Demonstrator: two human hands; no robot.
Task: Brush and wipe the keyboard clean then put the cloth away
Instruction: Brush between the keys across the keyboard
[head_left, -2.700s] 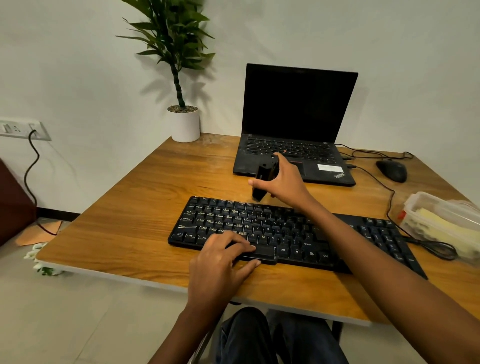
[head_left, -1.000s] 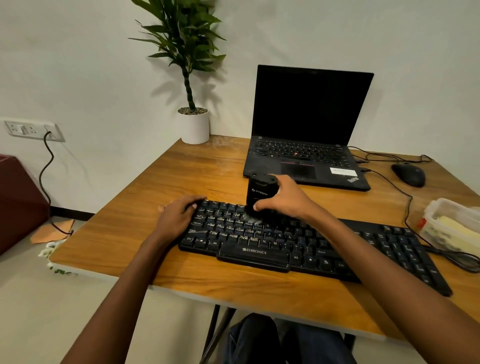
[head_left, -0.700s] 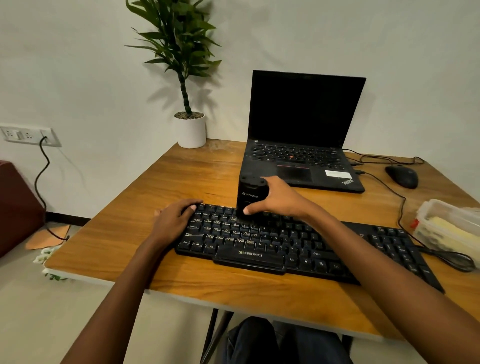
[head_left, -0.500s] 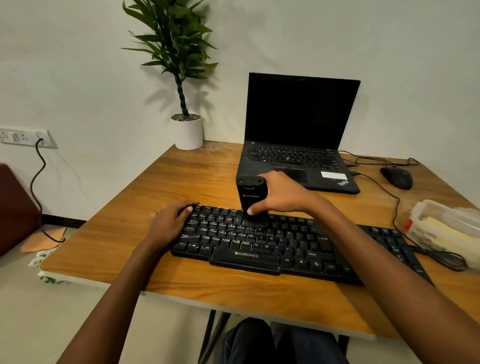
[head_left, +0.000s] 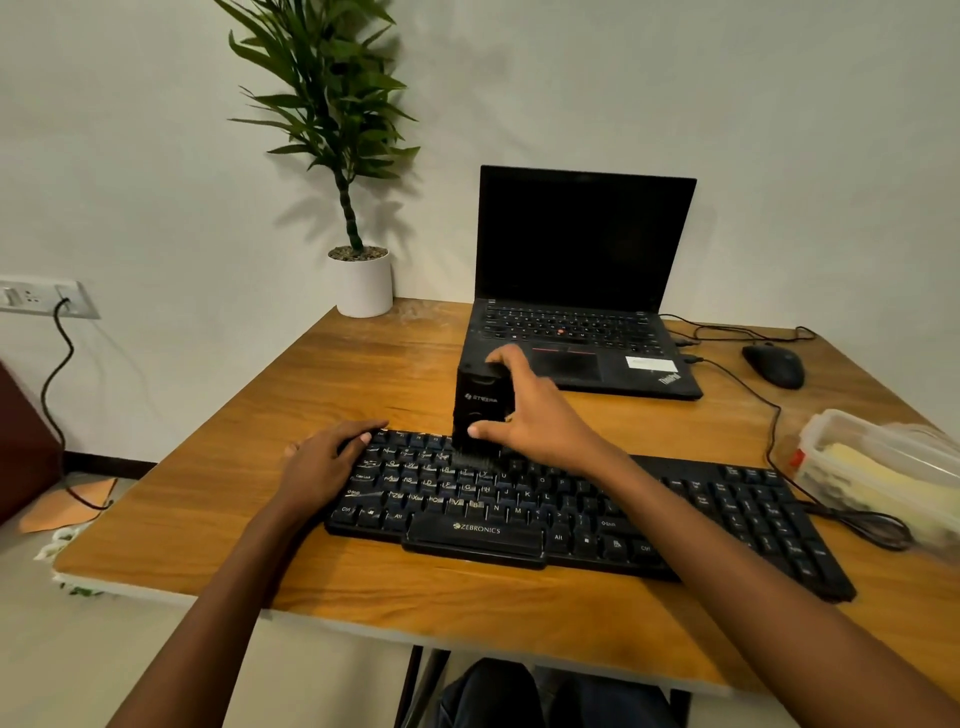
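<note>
Brushing upper-left rows of keyboard (head_left: 571, 512) with brush (head_left: 479, 410) clamped in right hand (head_left: 543, 423) | bracing keyboard's left end with left hand (head_left: 324, 465), fingers relaxed | advised: short light strokes along rows

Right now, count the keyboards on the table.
2: the external keyboard nearest the camera; the laptop keyboard behind it, farther back. None looks hidden.

Laptop (head_left: 582, 312) open, screen dark, at far side of wooden table (head_left: 322, 395). Left of laptop: potted plant (head_left: 358, 280) in white pot, by the wall. Right of laptop: black mouse (head_left: 772, 365), just apart. Far left of laptop, on wall: socket plate (head_left: 41, 297).
</note>
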